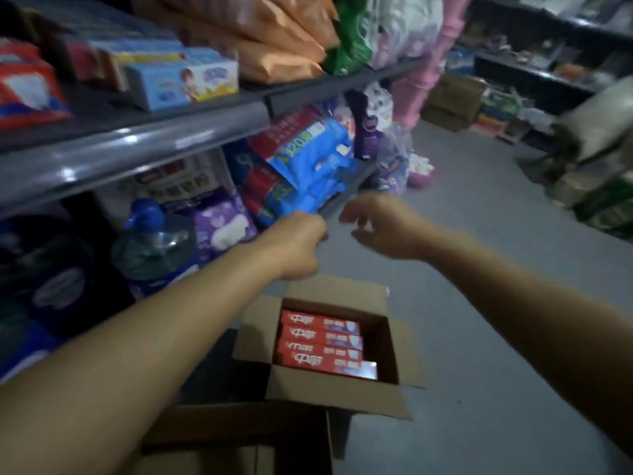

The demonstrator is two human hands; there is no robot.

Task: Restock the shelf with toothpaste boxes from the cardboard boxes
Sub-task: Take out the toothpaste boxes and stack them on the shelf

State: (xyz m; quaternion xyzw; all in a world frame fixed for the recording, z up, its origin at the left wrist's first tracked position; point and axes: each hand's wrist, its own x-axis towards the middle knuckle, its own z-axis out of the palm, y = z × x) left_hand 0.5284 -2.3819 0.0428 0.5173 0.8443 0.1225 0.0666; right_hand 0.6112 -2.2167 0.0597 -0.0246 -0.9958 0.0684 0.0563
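Note:
An open cardboard box (329, 389) stands on the floor below my arms. Several red toothpaste boxes (320, 344) lie flat inside it, side by side. A second cardboard box (239, 437) sits nearer to me at the bottom edge, its contents hidden. My left hand (298, 243) is stretched out to the lower shelf's grey front rail (349, 190), fingers curled around its near end, just below a blue pack (315, 159). My right hand (380, 228) hovers beside it, blurred, fingers spread and holding nothing. Neither hand holds a toothpaste box.
The upper shelf (137, 142) carries light blue boxes (181, 80), orange bags (274, 46) and a red pack (27, 87). Below it stand a water bottle (150, 241) and a purple pack (222, 224). The grey floor aisle (479, 269) runs on to more shelving (534, 73).

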